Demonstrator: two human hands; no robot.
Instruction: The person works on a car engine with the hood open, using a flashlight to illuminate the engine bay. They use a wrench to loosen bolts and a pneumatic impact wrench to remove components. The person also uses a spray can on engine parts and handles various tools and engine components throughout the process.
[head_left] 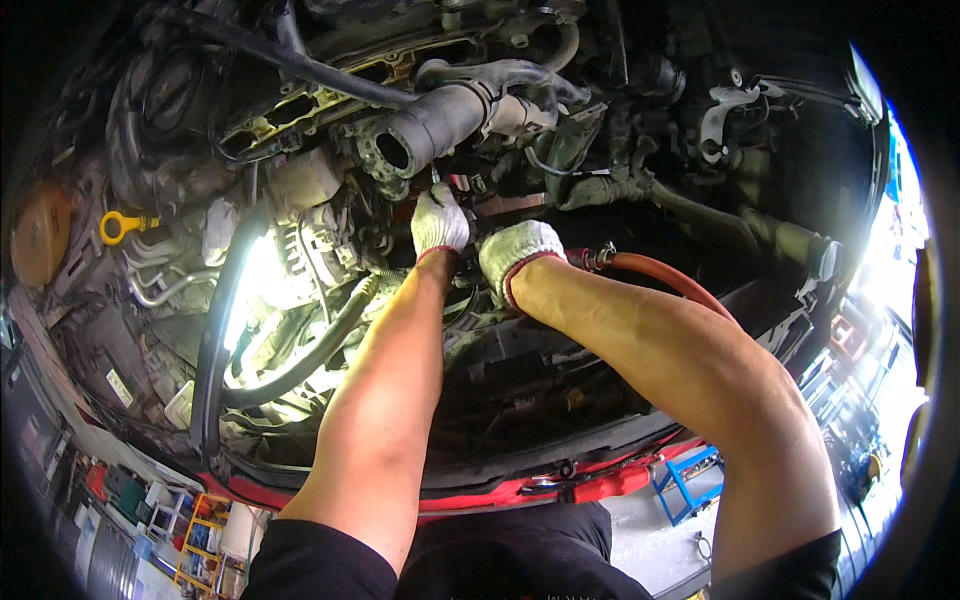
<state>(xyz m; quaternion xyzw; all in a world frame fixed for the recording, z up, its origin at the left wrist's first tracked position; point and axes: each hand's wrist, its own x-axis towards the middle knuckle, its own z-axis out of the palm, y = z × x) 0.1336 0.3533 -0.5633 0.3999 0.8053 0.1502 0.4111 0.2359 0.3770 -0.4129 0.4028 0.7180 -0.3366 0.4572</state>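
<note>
Both my hands wear white knit gloves with red cuffs, deep in a car's engine bay. My left hand is closed just under the open end of a grey-black pipe. A thin bright metal piece shows at its fingertips; what the fingers grip is mostly hidden. To the right, my right hand is wrapped round the end of a tool fed by an orange air hose. The hose's metal fitting sits beside that hand. The glove and the shadow hide the tool's body.
A bright work light shines at the left, near a black hose and a yellow ring-handled dipstick. The engine's uncovered ports lie beyond. Along the near side runs the red front edge. A blue stand is on the floor.
</note>
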